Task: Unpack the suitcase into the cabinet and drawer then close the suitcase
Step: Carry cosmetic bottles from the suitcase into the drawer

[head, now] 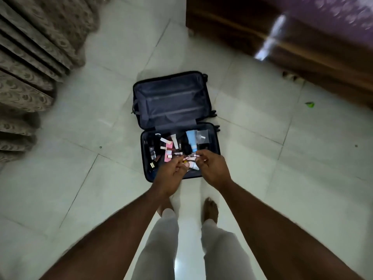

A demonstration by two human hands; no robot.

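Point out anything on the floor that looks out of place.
A small green scrap lies alone on the pale floor tiles, right of the open suitcase and near the wooden furniture. It looks like stray litter; too small to identify.

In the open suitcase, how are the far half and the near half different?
The far half holds no loose items, only grey lining with zip lines; the near half is scattered with small cosmetics, among them a blue tube. The far half lies unobstructed, while both hands, left hand and right hand, hold small items above the near half. Both lie flat on the tiled floor and are dark.
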